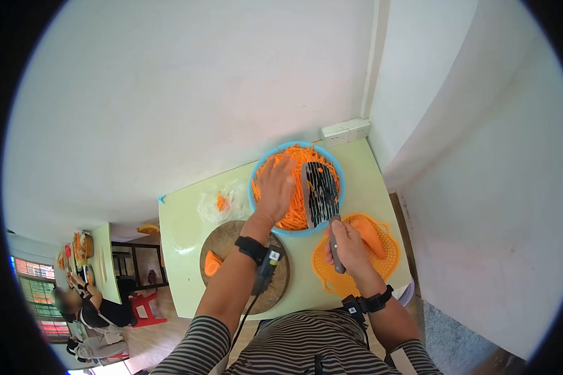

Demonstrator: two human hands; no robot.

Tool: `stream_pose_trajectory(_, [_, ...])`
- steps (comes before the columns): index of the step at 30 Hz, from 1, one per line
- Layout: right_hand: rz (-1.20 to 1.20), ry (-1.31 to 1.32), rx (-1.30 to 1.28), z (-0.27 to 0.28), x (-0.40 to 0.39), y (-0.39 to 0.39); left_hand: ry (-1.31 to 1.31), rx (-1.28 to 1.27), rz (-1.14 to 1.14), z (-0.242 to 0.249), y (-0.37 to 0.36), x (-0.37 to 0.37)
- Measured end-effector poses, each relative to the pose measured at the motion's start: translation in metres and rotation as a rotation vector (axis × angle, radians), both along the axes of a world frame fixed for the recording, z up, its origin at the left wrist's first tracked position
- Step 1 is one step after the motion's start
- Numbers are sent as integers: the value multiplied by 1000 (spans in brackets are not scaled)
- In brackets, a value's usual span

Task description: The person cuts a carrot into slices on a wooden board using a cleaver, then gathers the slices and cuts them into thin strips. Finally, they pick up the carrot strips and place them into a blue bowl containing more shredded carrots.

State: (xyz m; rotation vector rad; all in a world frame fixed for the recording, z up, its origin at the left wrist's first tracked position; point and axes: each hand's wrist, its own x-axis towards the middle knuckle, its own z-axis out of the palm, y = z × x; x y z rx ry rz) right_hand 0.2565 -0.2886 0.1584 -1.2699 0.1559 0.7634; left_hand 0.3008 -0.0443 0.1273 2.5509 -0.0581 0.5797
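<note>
My right hand (349, 250) grips the dark handle of a cleaver (321, 192). Its broad blade, with carrot bits stuck on it, lies over the right side of a blue basin (340, 172). Shredded carrot (293, 217) fills that basin. Over its left side is my left hand (275, 190), fingers stretched out above the shreds and slightly blurred. Below my left forearm sits a round wooden chopping board (222, 239) with a piece of carrot (213, 263) at its left; the forearm hides part of the board. Under my right hand stands a yellow plastic basket (331, 281) holding a peeled carrot (369, 236).
A clear plastic bag (209, 209) with carrot scraps (221, 202) lies left of the basin on the pale green table (180, 269). Wall sockets (346, 132) sit just behind. Far left, a person (97, 309) works at another table (108, 269) near a red stool (145, 308).
</note>
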Motion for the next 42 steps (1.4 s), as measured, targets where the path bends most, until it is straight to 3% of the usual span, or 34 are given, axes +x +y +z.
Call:
stream_pose_trajectory(1, [4, -3, 14, 1, -1, 0, 0, 1, -1, 10, -8, -8])
stream_pose_trajectory(3, [7, 0, 11, 7, -1, 1, 195, 263, -243, 25, -22, -25])
stream_pose_trajectory(7, [-15, 15, -5, 6, -2, 4, 151, 333, -212, 7, -29, -32])
stream_pose_trajectory(10, [-52, 3, -33, 4, -6, 3, 146, 356, -16, -6, -20, -35])
stream_pose_trajectory(16, [-87, -43, -53, 4, -6, -3, -27, 211, 84, -8, -15, -32])
stream_pose_trajectory(18, [-90, -34, -51, 7, -6, -4, -110, 55, 73, -4, -9, -28])
stream_pose_trajectory(22, [-78, -23, -28, 9, -8, -9, -3, -72, 90, 2, -13, -23])
stream_pose_trajectory(24, [-75, 48, 34, 8, -6, -7, 58, -724, 261, 0, -23, -17])
stream_pose_trajectory(27, [-64, 176, 147, -8, 1, -2, -1, -887, 292, 1, -25, -13])
stream_pose_trajectory(31, [-29, 222, 160, -29, 9, 8, -30, -822, 314, -8, -18, -15])
stream_pose_trajectory(33, [-33, 263, 152, -34, 6, 1, 94, -711, 334, -9, -12, -19])
stream_pose_trajectory(42, [-59, 249, 154, -31, -6, -20, 157, -684, 339, -11, -5, -24])
